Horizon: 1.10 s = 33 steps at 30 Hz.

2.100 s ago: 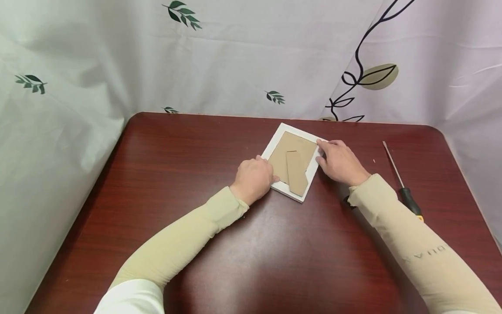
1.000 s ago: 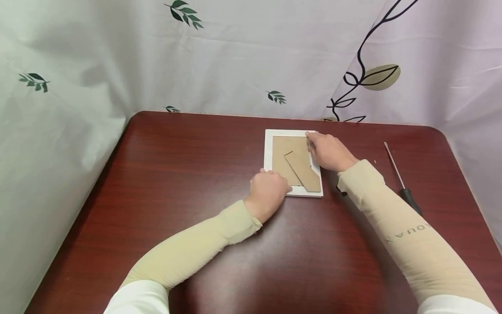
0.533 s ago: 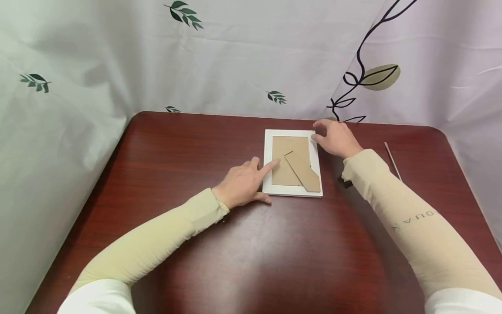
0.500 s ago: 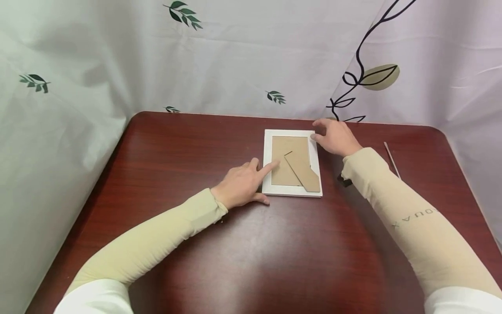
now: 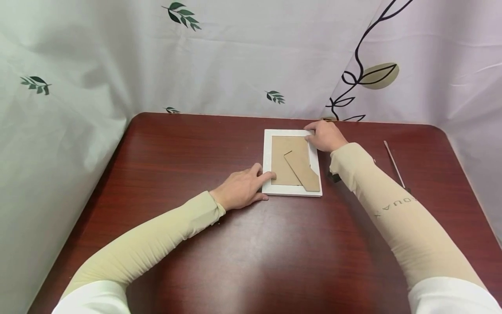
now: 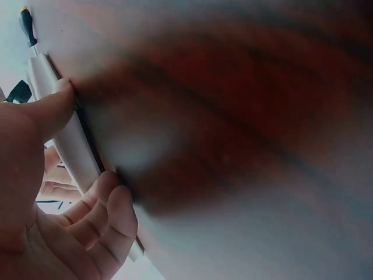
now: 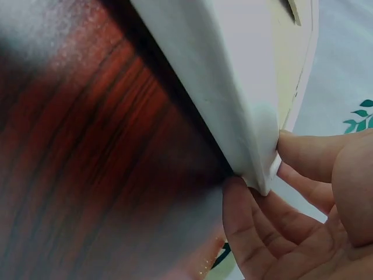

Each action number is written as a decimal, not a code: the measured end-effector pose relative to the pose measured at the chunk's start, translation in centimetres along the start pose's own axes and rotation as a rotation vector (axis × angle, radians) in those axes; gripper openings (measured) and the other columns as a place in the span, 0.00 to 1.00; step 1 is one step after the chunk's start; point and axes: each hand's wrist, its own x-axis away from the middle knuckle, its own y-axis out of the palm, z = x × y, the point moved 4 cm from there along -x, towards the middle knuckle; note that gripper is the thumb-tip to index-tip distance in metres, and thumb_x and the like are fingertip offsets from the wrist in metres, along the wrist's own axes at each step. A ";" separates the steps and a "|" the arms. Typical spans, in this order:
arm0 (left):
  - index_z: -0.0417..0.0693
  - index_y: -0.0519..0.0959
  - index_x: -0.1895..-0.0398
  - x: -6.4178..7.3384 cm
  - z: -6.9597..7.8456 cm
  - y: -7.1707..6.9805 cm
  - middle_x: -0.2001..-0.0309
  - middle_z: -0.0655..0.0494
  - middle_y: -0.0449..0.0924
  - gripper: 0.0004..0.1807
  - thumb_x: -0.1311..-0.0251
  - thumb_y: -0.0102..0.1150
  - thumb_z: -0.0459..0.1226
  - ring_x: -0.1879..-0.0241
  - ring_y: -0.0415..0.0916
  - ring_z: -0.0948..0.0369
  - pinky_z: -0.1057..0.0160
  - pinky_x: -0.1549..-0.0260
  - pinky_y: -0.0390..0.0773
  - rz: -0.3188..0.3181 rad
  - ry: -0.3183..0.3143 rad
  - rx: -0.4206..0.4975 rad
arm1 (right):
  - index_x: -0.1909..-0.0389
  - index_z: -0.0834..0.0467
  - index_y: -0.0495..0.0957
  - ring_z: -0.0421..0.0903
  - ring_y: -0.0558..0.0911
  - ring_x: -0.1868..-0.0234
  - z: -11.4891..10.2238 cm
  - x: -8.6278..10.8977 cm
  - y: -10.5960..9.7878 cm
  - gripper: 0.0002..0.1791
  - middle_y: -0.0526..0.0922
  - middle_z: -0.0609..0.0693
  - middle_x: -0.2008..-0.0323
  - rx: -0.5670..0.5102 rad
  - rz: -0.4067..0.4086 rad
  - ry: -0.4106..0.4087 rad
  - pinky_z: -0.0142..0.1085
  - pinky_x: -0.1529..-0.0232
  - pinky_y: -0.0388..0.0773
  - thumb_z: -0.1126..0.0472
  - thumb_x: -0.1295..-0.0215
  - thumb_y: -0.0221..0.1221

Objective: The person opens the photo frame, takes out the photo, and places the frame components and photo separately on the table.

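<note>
A white picture frame (image 5: 292,190) lies back side up on the table, its brown backing board (image 5: 290,144) and slanted easel flap (image 5: 310,179) showing. My left hand (image 5: 239,187) grips its near left corner. In the left wrist view that hand's thumb (image 6: 55,111) lies along the frame's near side, and curled fingers (image 6: 119,216) meet the adjoining side. At the far right corner my right hand (image 5: 326,136) pinches the frame. The right wrist view has the thumb (image 7: 309,151) on the back face and the fingertips (image 7: 236,192) at the bottom edge.
A screwdriver (image 5: 394,163) lies to the right, its handle mostly behind the right sleeve (image 5: 392,218). The dark red table (image 5: 251,248) ends at the back against a white leaf-patterned curtain (image 5: 235,56).
The frame has turned from slanted to nearly square with the table, and its flap has swung to the right. Both hands briefly loosened, then took hold at opposite corners.
</note>
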 end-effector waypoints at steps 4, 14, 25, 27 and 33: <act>0.55 0.71 0.36 0.2 0.0 0.0 0.57 0.51 0.69 0.27 0.35 0.65 0.50 0.71 0.74 0.59 0.59 0.75 0.79 0.003 -0.015 -0.012 | 0.38 0.64 0.77 0.64 0.74 0.37 -0.2 0.0 0.3 0.23 0.77 0.65 0.38 -0.006 0.018 0.021 0.54 0.36 0.70 0.62 0.32 0.58; 0.57 0.72 0.36 0.6 0.5 -1.3 0.53 0.53 0.68 0.24 0.31 0.59 0.51 0.70 0.72 0.59 0.60 0.78 0.76 0.035 -0.026 -0.016 | 0.38 0.65 0.78 0.62 0.75 0.37 0.0 0.4 -0.3 0.23 0.78 0.65 0.39 -0.046 0.063 0.029 0.54 0.38 0.72 0.63 0.33 0.57; 0.42 0.56 0.26 0.8 0.4 -3.0 0.41 0.49 0.72 0.41 0.32 0.60 0.53 0.58 0.82 0.53 0.54 0.67 0.83 0.174 -0.160 0.068 | 0.40 0.65 0.79 0.57 0.77 0.49 0.9 1.1 -0.8 0.21 0.81 0.64 0.47 -0.295 0.104 0.064 0.50 0.48 0.75 0.63 0.33 0.57; 0.41 0.54 0.25 0.8 0.6 -3.3 0.41 0.49 0.71 0.43 0.32 0.60 0.54 0.60 0.81 0.55 0.55 0.69 0.83 0.204 -0.165 0.103 | 0.39 0.64 0.77 0.56 0.75 0.47 1.2 1.2 -0.7 0.21 0.79 0.64 0.44 -0.348 0.087 0.088 0.49 0.47 0.75 0.63 0.31 0.57; 0.38 0.55 0.24 0.4 0.9 -4.2 0.39 0.52 0.73 0.56 0.45 0.69 0.61 0.62 0.79 0.59 0.57 0.68 0.82 0.264 -0.187 0.219 | 0.36 0.63 0.75 0.55 0.77 0.45 1.2 1.6 -0.2 0.21 0.77 0.63 0.41 -0.547 0.034 0.146 0.49 0.44 0.77 0.65 0.28 0.57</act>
